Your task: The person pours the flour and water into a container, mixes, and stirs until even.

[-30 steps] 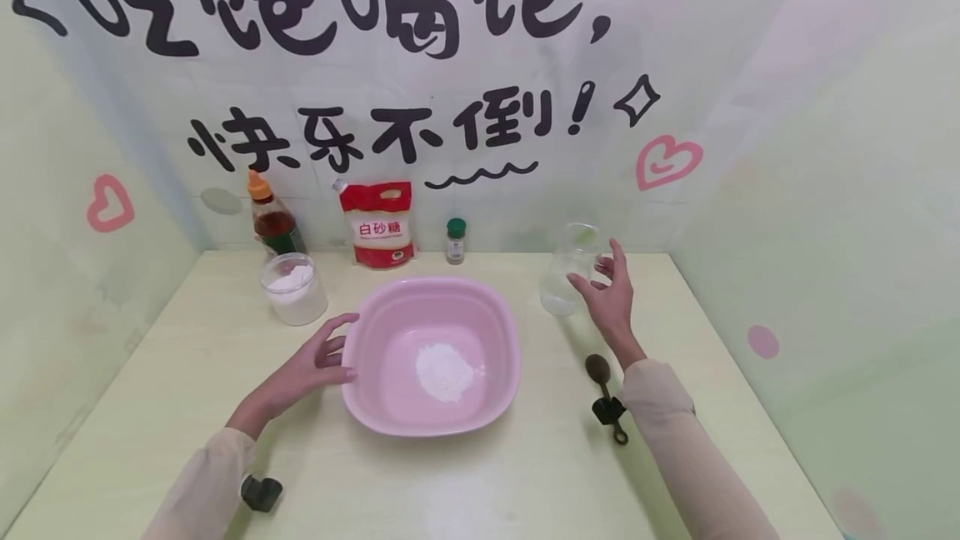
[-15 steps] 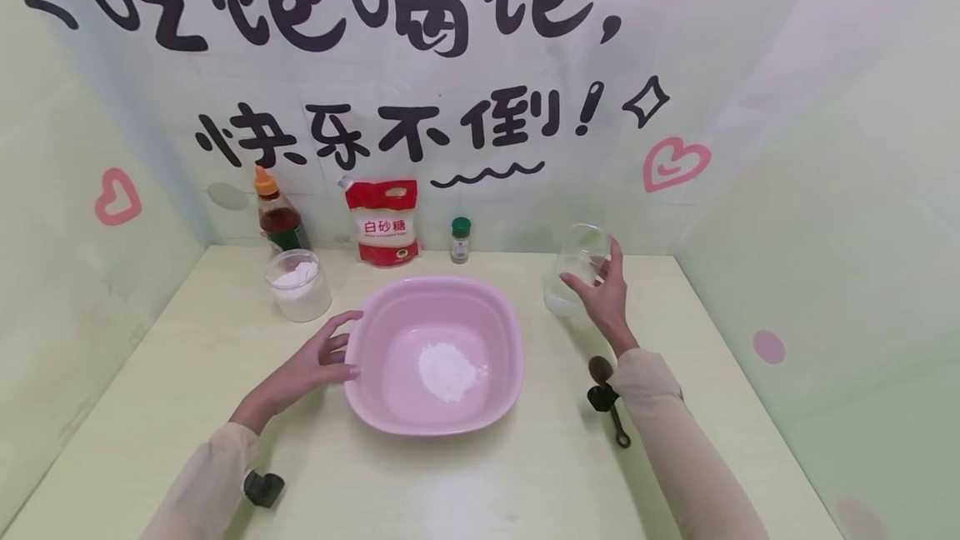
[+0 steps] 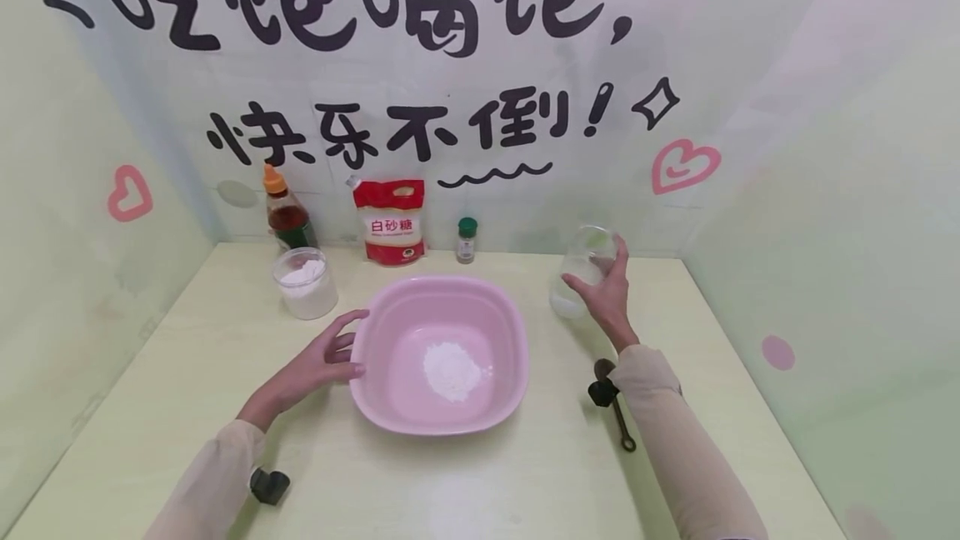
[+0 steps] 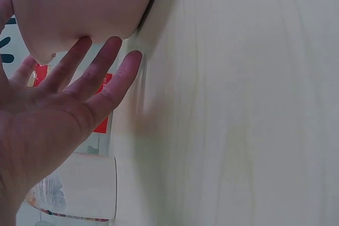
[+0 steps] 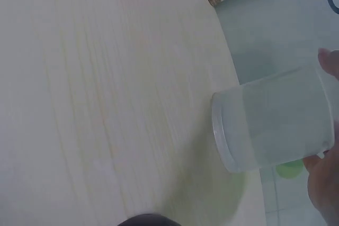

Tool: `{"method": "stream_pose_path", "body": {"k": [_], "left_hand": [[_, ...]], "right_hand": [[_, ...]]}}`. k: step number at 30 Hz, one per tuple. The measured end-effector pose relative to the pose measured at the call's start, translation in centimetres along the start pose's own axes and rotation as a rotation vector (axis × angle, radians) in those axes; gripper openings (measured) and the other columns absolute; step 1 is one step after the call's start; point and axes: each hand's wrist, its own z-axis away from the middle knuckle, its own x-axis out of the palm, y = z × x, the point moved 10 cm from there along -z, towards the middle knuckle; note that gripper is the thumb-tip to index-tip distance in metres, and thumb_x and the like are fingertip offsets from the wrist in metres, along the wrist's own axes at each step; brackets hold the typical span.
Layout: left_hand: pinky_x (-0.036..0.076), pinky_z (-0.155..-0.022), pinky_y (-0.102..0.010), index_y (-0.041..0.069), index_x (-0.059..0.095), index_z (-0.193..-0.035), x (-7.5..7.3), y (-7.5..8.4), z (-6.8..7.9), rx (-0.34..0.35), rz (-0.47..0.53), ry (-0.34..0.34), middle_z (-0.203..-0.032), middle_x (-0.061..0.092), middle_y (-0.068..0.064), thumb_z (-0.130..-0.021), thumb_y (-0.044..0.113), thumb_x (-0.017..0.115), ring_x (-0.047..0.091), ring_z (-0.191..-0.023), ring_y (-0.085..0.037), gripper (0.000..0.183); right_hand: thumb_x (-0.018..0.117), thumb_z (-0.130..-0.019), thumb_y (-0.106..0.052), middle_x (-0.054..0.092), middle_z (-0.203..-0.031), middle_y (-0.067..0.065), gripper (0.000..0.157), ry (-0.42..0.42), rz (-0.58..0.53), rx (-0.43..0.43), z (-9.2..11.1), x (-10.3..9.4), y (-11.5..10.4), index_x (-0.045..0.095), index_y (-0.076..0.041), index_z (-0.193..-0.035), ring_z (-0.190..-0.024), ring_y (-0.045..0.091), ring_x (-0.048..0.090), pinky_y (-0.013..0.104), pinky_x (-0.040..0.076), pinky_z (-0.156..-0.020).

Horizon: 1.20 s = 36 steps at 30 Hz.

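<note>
Fingers of the left hand [image 3: 318,363] are spread, touching the basin [image 3: 442,418] at its 9 o'clock side; fingers of the right hand [image 3: 610,294] are curled round the cup [image 5: 278,120], which is at 2 o'clock from the basin; powder [image 3: 450,370] lies inside the basin; about the basin on the table [image 3: 360,482], the jar [image 3: 309,294] stands at 10 o'clock, the bottle [image 3: 288,217] just behind it, the bag [image 3: 390,226] at 11 o'clock, the shaker [image 3: 467,242] at 12 o'clock; the spoon [image 3: 621,423], partly hidden, lies between 3 and 4 o'clock.

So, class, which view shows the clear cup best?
Right wrist: the clear cup appears largest, base and side visible. Head shows it smaller, partly behind the right hand; left wrist doesn't show it.
</note>
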Motion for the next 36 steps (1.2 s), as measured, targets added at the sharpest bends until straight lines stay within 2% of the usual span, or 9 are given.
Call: {"method": "stream_pose_path", "body": {"k": [7,15,20,26,30,36], "left_hand": [[0.05,-0.103,-0.053,0.026,0.019,-0.158,-0.1,0.0,-0.1,-0.012,-0.017,0.008,-0.156,0.037,-0.027,-0.094,0.018,0.069,0.047,-0.136,-0.048,0.082],[0.045,-0.107,-0.057,0.027,0.019,-0.158,-0.2,-0.2,-0.1,-0.017,-0.036,0.014,-0.156,0.038,-0.026,-0.093,0.022,0.07,0.047,-0.137,-0.048,0.083],[0.042,-0.109,-0.06,0.027,0.019,-0.158,-0.1,-0.2,-0.1,-0.009,-0.025,0.009,-0.156,0.038,-0.026,-0.093,0.022,0.07,0.046,-0.137,-0.048,0.083],[0.043,-0.109,-0.059,0.026,0.02,-0.157,0.0,0.1,0.1,0.008,-0.014,0.006,-0.155,0.04,-0.026,-0.092,0.021,0.07,0.048,-0.136,-0.048,0.083],[0.043,-0.109,-0.059,0.026,0.02,-0.157,-0.1,0.1,0.1,0.012,-0.013,0.008,-0.155,0.04,-0.026,-0.093,0.02,0.07,0.048,-0.136,-0.047,0.082],[0.043,-0.109,-0.058,0.025,0.019,-0.157,-0.1,0.0,0.0,0.015,-0.005,0.007,-0.155,0.04,-0.026,-0.093,0.018,0.07,0.048,-0.136,-0.047,0.082]], "right_hand": [[0.085,-0.075,-0.009,0.054,-0.136,0.026,0.103,0.034,0.008,-0.015,0.1,-0.4,-0.2,0.023,-0.03,-0.154,-0.122,0.041,0.054,0.056,0.044,-0.097],[0.084,-0.077,-0.007,0.049,-0.14,0.027,0.103,-0.01,-0.011,-0.01,-0.1,0.0,-0.2,0.022,-0.032,-0.154,-0.124,0.042,0.052,0.058,0.045,-0.098],[0.084,-0.075,-0.006,0.055,-0.134,0.028,0.103,-0.055,0.011,-0.021,0.3,0.3,-0.7,0.023,-0.031,-0.154,-0.12,0.043,0.056,0.057,0.048,-0.094],[0.085,-0.073,-0.007,0.058,-0.129,0.028,0.101,-0.136,0.078,-0.111,0.8,0.2,-3.1,0.026,-0.024,-0.154,-0.116,0.043,0.058,0.056,0.048,-0.091],[0.085,-0.073,-0.007,0.058,-0.126,0.028,0.102,-0.232,0.132,-0.174,1.3,0.3,-5.1,0.026,-0.024,-0.154,-0.117,0.044,0.058,0.056,0.05,-0.089],[0.087,-0.071,-0.01,0.064,-0.116,0.025,0.101,-0.361,0.227,-0.275,2.7,0.5,-8.2,0.028,-0.021,-0.152,-0.107,0.043,0.063,0.053,0.052,-0.08]]}}
